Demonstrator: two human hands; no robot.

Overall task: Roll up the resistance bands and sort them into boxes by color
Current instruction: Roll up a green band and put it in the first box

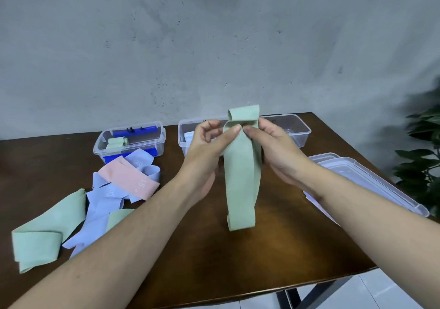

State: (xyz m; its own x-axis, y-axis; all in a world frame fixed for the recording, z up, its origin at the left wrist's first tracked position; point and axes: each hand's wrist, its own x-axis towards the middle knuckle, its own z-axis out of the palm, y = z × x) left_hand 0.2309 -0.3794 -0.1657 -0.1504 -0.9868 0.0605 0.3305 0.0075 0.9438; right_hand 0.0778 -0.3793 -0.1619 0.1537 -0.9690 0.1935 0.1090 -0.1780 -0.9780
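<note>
Green band (pixel 241 173) held up above brown table (pixel 238 256), top end folded over, rest hanging down. Left hand (pixel 209 139) and right hand (pixel 273 142) both pinch it near top. Left of band: box with blue clips (pixel 129 142) holding green rolls (pixel 116 142); loose bands pile (pixel 114 189). Behind band: clear box (pixel 295 130).

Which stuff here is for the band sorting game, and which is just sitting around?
For the job:
green band pinched by left hand and right hand
loose bands
blue-clipped box
clear box

Just lying about:
lids
plant
</note>
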